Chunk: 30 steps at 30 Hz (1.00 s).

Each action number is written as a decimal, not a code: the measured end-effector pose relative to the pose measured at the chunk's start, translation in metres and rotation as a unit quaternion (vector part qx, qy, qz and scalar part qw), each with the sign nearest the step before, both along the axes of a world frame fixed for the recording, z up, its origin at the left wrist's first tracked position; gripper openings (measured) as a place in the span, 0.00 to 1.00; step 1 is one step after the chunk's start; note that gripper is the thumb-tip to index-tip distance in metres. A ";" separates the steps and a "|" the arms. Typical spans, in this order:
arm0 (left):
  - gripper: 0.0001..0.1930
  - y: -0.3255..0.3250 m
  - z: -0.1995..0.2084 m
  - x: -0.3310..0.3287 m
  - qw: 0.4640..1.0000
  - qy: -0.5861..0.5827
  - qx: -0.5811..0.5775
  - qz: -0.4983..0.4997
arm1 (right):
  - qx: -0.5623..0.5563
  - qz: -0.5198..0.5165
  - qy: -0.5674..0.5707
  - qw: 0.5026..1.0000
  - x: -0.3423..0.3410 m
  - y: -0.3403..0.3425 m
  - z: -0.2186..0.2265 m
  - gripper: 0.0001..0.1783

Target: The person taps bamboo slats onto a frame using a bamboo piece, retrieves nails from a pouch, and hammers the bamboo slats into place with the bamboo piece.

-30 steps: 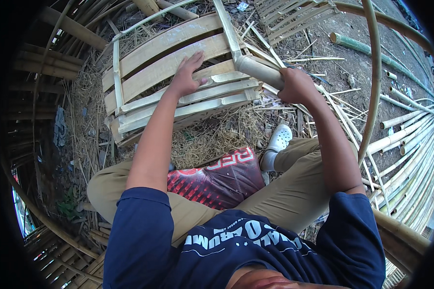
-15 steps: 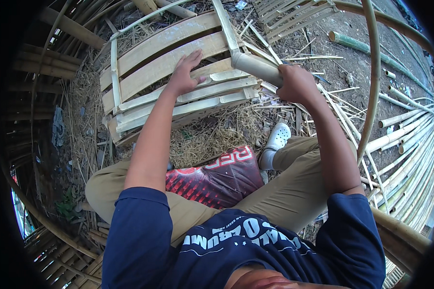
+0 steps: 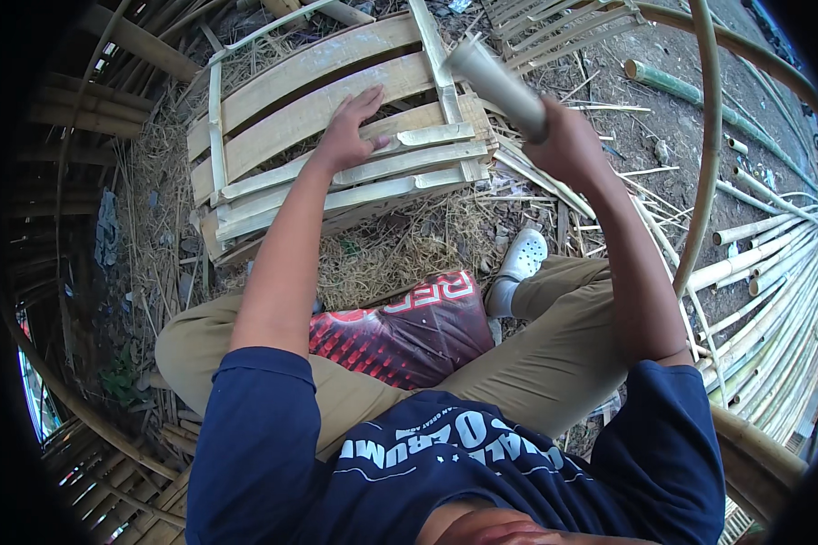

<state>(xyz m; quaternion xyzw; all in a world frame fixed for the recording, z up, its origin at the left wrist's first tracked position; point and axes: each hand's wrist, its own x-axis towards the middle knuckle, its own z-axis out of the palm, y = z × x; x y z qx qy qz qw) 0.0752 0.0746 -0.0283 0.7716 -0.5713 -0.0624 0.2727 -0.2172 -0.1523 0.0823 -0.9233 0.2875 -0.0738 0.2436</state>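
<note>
A slatted crate of split bamboo and wooden boards (image 3: 332, 113) lies in front of me, slightly to the left. My left hand (image 3: 345, 132) rests on its upper slats near the front edge, fingers stretched out and thumb apart. In my right hand (image 3: 565, 141) is a thick, pale bamboo piece (image 3: 498, 84), gripped at its near end. The bamboo is blurred and raised beside the crate's right end, tilted up and to the left. A split bamboo strip (image 3: 436, 64) runs across the slats at that end.
On the right lie a bundle of bamboo poles (image 3: 773, 272) and a green bamboo pole (image 3: 682, 86). An upright curved pole (image 3: 707, 154) stands beside my right arm. Another slatted piece (image 3: 568, 36) sits at the far side. Straw (image 3: 400, 250) and a dark red printed cloth (image 3: 409, 331) lie before me.
My right hand has lifted the bamboo piece off the strip at the crate's right end, swinging its far end upward. My left hand stays on the slats, shifted very slightly.
</note>
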 end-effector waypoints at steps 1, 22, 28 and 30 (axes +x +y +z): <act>0.45 -0.005 0.001 -0.002 1.000 -0.007 -0.003 -0.009 | -0.067 0.040 0.109 0.991 -0.002 0.002 -0.017 0.23; 0.44 0.003 -0.003 -0.001 1.000 -0.009 0.000 -0.002 | 0.319 -0.003 -0.086 0.944 -0.008 -0.009 0.003 0.22; 0.44 -0.001 -0.004 0.001 1.000 0.005 -0.002 -0.001 | -0.070 0.054 0.172 0.981 0.006 0.002 -0.011 0.16; 0.44 0.000 -0.005 0.001 1.000 0.009 -0.003 -0.005 | -0.051 0.050 0.151 0.986 0.006 -0.003 -0.016 0.16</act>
